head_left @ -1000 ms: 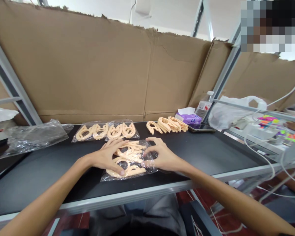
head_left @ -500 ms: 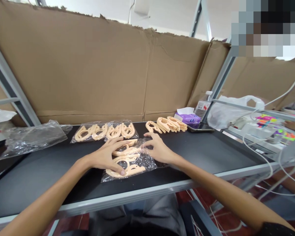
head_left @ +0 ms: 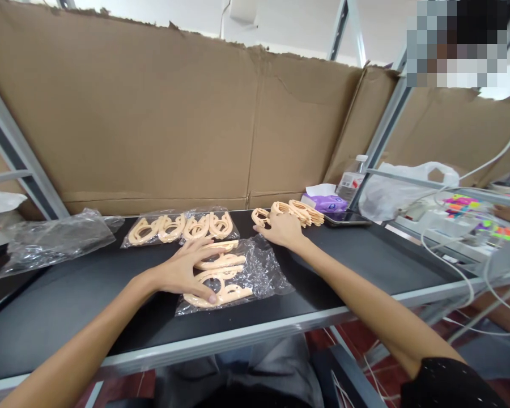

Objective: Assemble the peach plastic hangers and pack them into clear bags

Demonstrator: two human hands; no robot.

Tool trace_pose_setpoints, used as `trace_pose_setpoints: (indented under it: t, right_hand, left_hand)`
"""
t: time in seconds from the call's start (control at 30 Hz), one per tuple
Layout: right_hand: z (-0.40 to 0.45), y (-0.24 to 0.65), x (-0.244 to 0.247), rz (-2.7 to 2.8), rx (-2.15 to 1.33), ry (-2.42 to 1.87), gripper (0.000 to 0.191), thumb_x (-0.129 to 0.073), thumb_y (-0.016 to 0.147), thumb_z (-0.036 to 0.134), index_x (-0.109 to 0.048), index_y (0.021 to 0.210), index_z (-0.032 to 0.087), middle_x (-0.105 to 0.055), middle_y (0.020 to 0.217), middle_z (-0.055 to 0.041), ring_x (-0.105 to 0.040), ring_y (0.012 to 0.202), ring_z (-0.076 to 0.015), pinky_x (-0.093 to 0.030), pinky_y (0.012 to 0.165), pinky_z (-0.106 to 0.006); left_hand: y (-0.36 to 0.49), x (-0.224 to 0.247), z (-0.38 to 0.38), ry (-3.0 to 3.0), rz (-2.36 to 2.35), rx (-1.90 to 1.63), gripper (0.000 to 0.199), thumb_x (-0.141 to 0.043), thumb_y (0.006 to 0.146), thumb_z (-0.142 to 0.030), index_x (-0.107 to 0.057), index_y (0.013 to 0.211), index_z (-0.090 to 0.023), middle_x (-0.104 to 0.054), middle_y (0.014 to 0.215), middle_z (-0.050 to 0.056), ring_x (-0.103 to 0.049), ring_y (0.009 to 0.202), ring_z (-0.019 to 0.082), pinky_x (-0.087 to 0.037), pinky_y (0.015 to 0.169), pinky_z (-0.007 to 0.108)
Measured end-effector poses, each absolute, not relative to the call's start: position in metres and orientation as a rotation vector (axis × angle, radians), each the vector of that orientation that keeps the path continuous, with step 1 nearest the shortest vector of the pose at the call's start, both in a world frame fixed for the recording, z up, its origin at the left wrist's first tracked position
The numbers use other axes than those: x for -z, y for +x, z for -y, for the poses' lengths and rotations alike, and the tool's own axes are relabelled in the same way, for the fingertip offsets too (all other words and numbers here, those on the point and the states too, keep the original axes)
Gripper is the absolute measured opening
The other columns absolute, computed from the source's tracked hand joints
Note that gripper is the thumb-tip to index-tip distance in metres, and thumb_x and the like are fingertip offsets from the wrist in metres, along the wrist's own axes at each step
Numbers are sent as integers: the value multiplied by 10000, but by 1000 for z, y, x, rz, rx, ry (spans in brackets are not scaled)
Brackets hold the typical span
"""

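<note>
My left hand (head_left: 181, 270) rests with its fingers spread on a clear plastic bag (head_left: 267, 272) that holds several peach plastic folding hangers (head_left: 221, 289). Its thumb lies over the lower hanger, and its fingers reach the upper ones. At the front of a loose pile of the same hangers (head_left: 308, 212) is my right hand (head_left: 285, 229). Its thumb stands apart from the fingers, whose tips are partly lost against the pile; nothing is lifted. Behind my left hand lie two filled bags of hangers (head_left: 157, 228), side by side.
Crumpled clear bags (head_left: 63, 238) lie at the left. A purple tissue pack (head_left: 329, 201), a bottle (head_left: 352, 180) and a dark phone (head_left: 346, 219) sit at the back right. Cardboard (head_left: 165, 119) walls off the back. Cables and a person are at the right.
My right hand has left the bag's open end and moved back and right to the loose hangers. The bag's right end now lies spread out; my left hand stays put.
</note>
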State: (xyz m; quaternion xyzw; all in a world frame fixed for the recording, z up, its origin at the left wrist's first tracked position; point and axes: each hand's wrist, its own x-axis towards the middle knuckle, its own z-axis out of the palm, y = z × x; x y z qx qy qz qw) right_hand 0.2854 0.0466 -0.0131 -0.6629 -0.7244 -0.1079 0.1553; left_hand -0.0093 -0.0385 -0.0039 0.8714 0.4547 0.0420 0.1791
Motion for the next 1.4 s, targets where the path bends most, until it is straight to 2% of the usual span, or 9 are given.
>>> trace_pose_setpoints:
  t: [0.1, 0.2, 0.37, 0.5, 0.6, 0.77, 0.97, 1.27, 1.4]
  right_hand:
    - [-49, 279, 13, 2112, 325, -1946, 531, -535, 843, 600, -682, 1037, 129, -701, 1089, -203, -638, 1051, -361, -444, 897, -452]
    - [-48, 281, 10, 2069, 283, -1966, 448, -567, 822, 515, -639, 1063, 144, -707, 1051, -186, -656, 1004, -346, -464, 838, -425]
    - [-37, 298, -1, 1940, 87, -1831, 443, -596, 778, 545, -558, 1032, 185, -701, 987, -141, -657, 917, -308, -475, 770, -398]
    - [-15, 325, -13, 1864, -196, -1564, 422, -698, 710, 462, -507, 992, 213, -686, 976, -90, -659, 906, -272, -491, 809, -406]
    - [10, 351, -19, 1790, -562, -1344, 458, -771, 655, 413, -474, 956, 235, -693, 932, -49, -687, 900, -258, -524, 831, -426]
    - [56, 388, -20, 1682, -1019, -1124, 551, -892, 582, 355, -447, 888, 246, -716, 1083, -94, -691, 1039, -281, -536, 948, -469]
    - [77, 394, -6, 1652, -1101, -1066, 530, -914, 573, 321, -471, 850, 231, -685, 1203, -136, -683, 1053, -284, -514, 997, -516]
    - [58, 343, 13, 1777, -1321, -833, 519, -877, 626, 306, -386, 770, 219, -662, 1223, -131, -663, 1043, -210, -495, 998, -456]
    - [57, 318, 14, 1870, -1393, -776, 494, -882, 607, 316, -427, 771, 210, -636, 1265, -135, -605, 1188, -239, -439, 1060, -463]
  left_hand:
    - [-8, 2, 39, 2466, -1282, -105, 1091, -759, 583, -746, -315, 1515, -395, -97, 1656, 56, -44, 1496, 407, -153, 1178, 595]
    - [-8, 3, 38, 2452, -1288, -99, 1095, -761, 582, -743, -314, 1517, -388, -81, 1657, 65, -30, 1496, 408, -145, 1178, 596]
    - [-9, 5, 37, 2452, -1265, -113, 1089, -762, 597, -726, -306, 1521, -374, -72, 1655, 91, -12, 1491, 427, -151, 1159, 635]
    - [-10, 6, 36, 2449, -1266, -132, 1067, -763, 616, -698, -294, 1523, -387, -85, 1653, 87, -25, 1489, 434, -200, 1148, 635]
    - [-11, 8, 34, 2465, -1249, -155, 1082, -772, 604, -701, -275, 1522, -419, -81, 1655, 70, -22, 1486, 444, -190, 1147, 645]
    - [-12, 9, 34, 2448, -1242, -164, 1079, -777, 603, -694, -276, 1519, -423, -82, 1653, 74, -56, 1478, 463, -196, 1135, 659]
    - [-9, 4, 38, 2419, -1274, -131, 1070, -768, 624, -674, -254, 1525, -410, -66, 1654, 68, -32, 1490, 429, -166, 1157, 635]
    - [-11, 8, 35, 2425, -1275, -134, 1122, -770, 592, -713, -263, 1533, -370, -69, 1654, 91, -37, 1492, 423, -175, 1166, 611]
    - [-12, 10, 33, 2451, -1273, -146, 1119, -755, 590, -737, -269, 1533, -380, -97, 1652, 89, -39, 1487, 440, -155, 1163, 629]
